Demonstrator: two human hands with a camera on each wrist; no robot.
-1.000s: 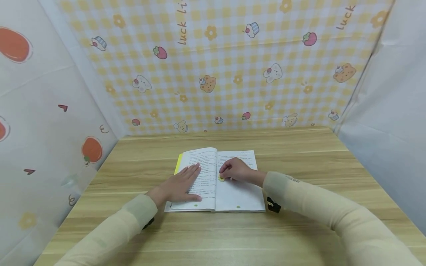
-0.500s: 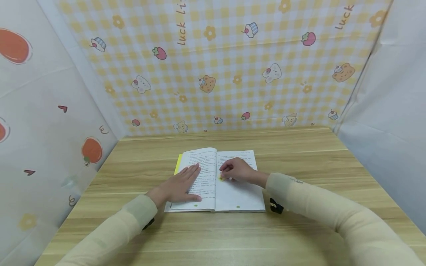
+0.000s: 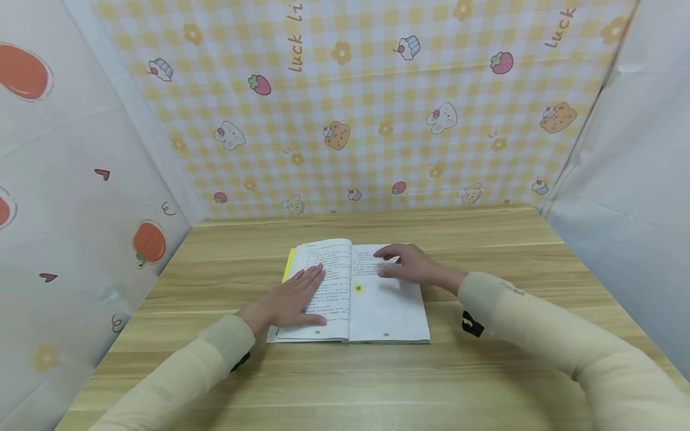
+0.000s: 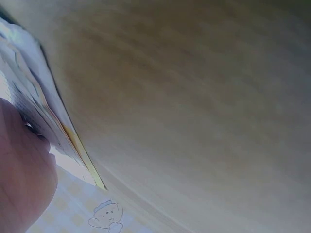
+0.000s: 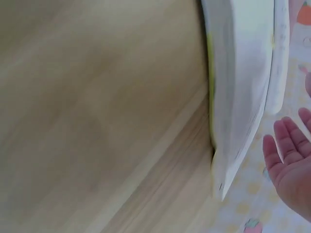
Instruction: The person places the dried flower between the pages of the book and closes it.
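Note:
An open book (image 3: 390,311) lies on the wooden table, its pages printed with small text. My left hand (image 3: 288,304) rests flat on the left page, fingers spread a little. Over the upper part of the right page is my right hand (image 3: 406,263), fingers loosely bent and holding nothing. Close to the spine on the right page sits a small yellow flower-like piece (image 3: 358,288) with a dark centre. In the right wrist view, the fingers (image 5: 286,136) are apart from the book's page edges (image 5: 243,87). The left wrist view catches only part of the left hand (image 4: 24,170) beside the pages.
A yellow cover edge (image 3: 289,263) shows along the book's left side. The table (image 3: 345,383) is bounded at the back by a checked cloth (image 3: 377,161) and on both sides by white cloth walls (image 3: 625,179).
The right hand has let go of the yellow flower-like piece and moved up and to the right, its fingers loosening. The piece stays on the page. The left hand has not moved.

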